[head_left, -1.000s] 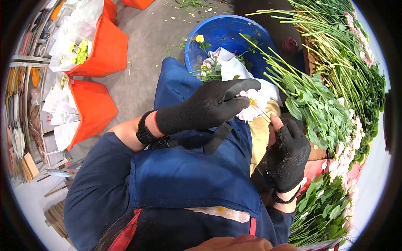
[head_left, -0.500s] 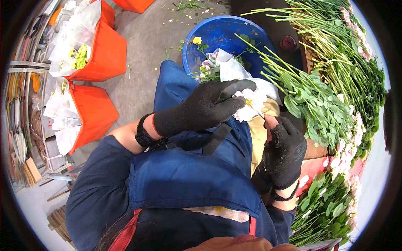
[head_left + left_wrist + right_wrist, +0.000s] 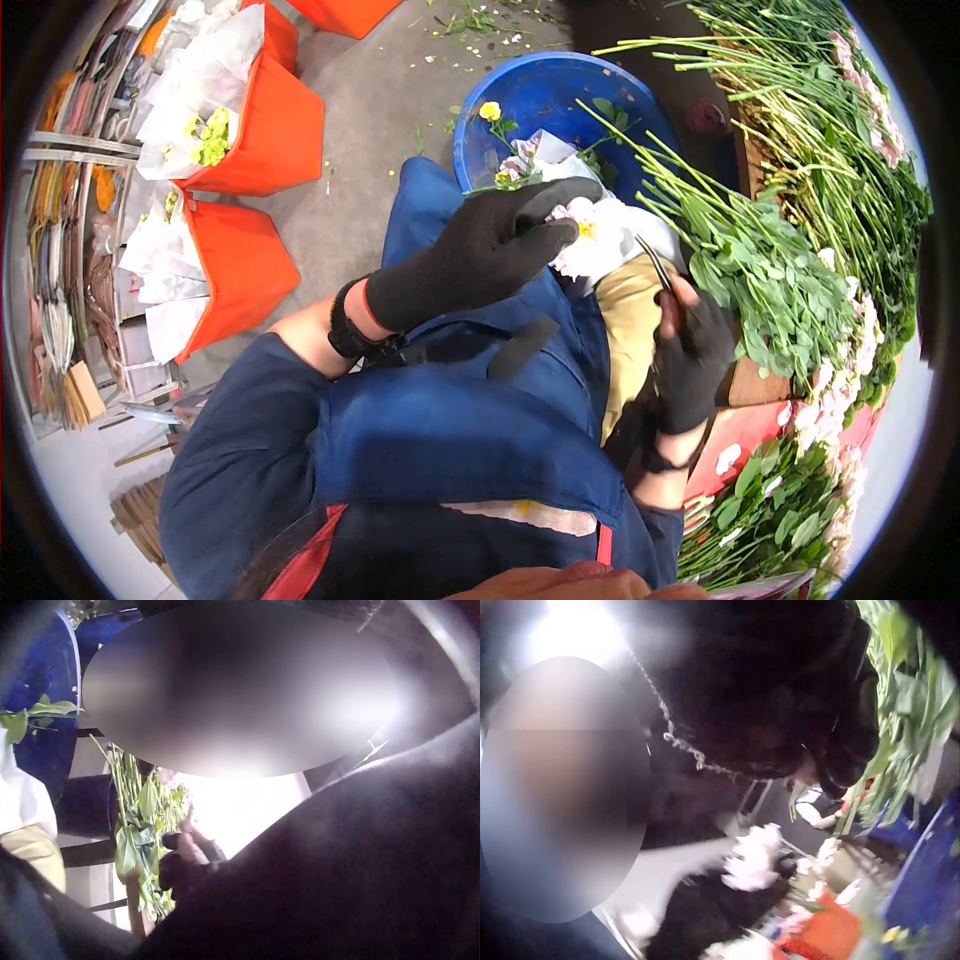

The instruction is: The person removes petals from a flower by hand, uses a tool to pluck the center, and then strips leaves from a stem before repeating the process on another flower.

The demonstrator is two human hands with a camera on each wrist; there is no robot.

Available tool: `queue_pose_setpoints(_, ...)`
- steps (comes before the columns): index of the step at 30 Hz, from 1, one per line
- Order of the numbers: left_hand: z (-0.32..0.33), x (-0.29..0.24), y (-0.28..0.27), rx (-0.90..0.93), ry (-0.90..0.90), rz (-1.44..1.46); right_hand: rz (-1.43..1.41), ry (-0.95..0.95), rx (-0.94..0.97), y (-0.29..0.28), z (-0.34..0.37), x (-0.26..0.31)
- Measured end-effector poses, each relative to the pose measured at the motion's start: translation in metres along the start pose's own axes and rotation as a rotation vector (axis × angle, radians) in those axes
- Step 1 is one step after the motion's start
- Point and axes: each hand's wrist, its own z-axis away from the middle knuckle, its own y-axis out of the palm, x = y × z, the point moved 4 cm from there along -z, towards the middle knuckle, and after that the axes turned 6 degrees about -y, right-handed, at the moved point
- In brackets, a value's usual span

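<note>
My left hand [image 3: 490, 240], in a black glove, pinches a pale pink flower [image 3: 578, 240] with a yellow centre between thumb and fingers. In the right wrist view the same ruffled bloom [image 3: 754, 859] shows above the dark glove. My right hand [image 3: 692, 350], gloved with bare fingertips, grips slim metal tweezers [image 3: 655, 262]. Their tips point toward the bloom and stand a little apart from it, to its right. In the left wrist view the right hand [image 3: 187, 859] appears small, in front of green stems.
A blue tub [image 3: 560, 75] with discarded flowers and white paper stands ahead of my knees. Leafy cut stems [image 3: 770, 270] with pink blooms are heaped on the right. Orange buckets [image 3: 240, 265] holding wrapped flowers line the left, beside shelving [image 3: 80, 150]. Scraps litter the floor.
The tweezers' tips, earlier at the flower's yellow centre, have drawn back to the right. My left hand still holds the flower, and the head view has shifted slightly.
</note>
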Motion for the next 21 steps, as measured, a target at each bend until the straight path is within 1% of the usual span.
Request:
queue_pose_setpoints(2,0.001,0.005,0.003,-0.004,-0.026,0.040,-0.189,0.098,-0.008,-0.010,-0.005,0.020)
queue_pose_setpoints(3,0.000,0.006,0.006,-0.011,-0.013,0.032,-0.151,0.000,0.019,-0.015,-0.012,0.029)
queue_pose_setpoints(6,-0.007,0.011,0.011,-0.013,0.032,0.023,-0.159,-0.069,0.059,-0.011,-0.026,0.038)
queue_pose_setpoints(7,-0.009,0.012,0.012,-0.007,0.036,0.032,-0.112,-0.073,0.078,-0.010,-0.027,0.040)
queue_pose_setpoints(9,-0.009,0.010,0.013,0.023,-0.029,0.053,-0.059,-0.097,0.064,-0.008,-0.027,0.039)
queue_pose_setpoints(11,-0.006,0.001,0.013,0.076,-0.163,0.078,-0.027,-0.099,0.080,-0.007,-0.028,0.040)
queue_pose_setpoints(14,-0.009,0.004,0.016,0.019,-0.001,0.019,-0.018,-0.072,0.126,-0.010,-0.028,0.041)
queue_pose_setpoints(16,-0.010,0.006,0.016,0.014,0.049,-0.032,-0.030,-0.066,0.131,-0.008,-0.027,0.039)
queue_pose_setpoints(18,-0.010,0.006,0.016,0.025,0.024,-0.059,-0.024,-0.071,0.119,-0.007,-0.026,0.040)
queue_pose_setpoints(21,-0.007,-0.002,0.015,0.067,-0.119,-0.047,-0.033,-0.078,0.104,-0.006,-0.027,0.041)
